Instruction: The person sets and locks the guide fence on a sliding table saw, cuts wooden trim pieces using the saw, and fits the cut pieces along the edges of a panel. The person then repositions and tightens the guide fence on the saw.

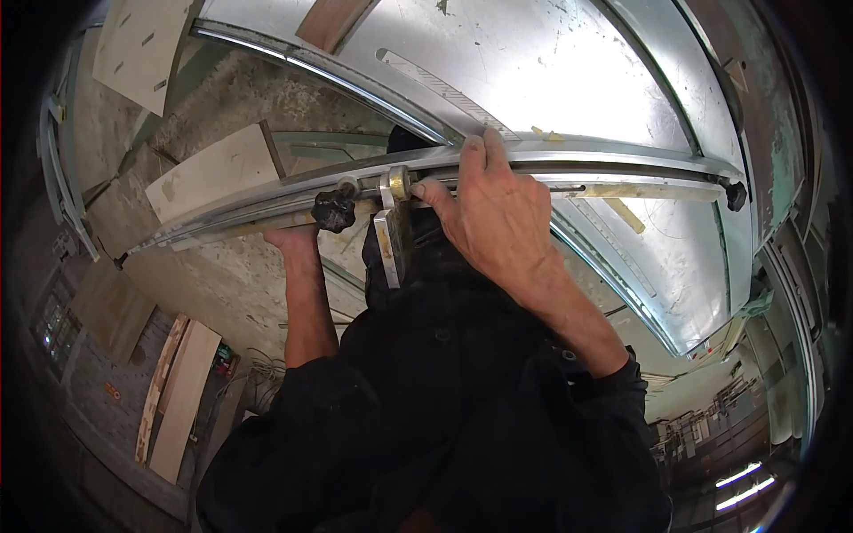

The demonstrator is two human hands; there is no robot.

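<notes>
A long metal rail (622, 158) crosses the view in front of my body, with a bracket (391, 233) and a black knob (334, 210) near its middle. My right hand (502, 200) lies over the rail just right of the bracket, two fingers reaching over its far edge and the thumb beside a brass-coloured roller (400, 184). Below the rail's left part, my left hand (293, 234) is closed against its underside, its fingers hidden. A scale strip (435, 87) runs along the metal table toward my right fingertips.
The shiny metal table (551, 53) extends beyond the rail and to the right. A pale board (218, 173) lies left of centre, another panel (138, 53) at the upper left. Wooden planks (182, 400) stand at the lower left. A second black knob (736, 196) is at the rail's right end.
</notes>
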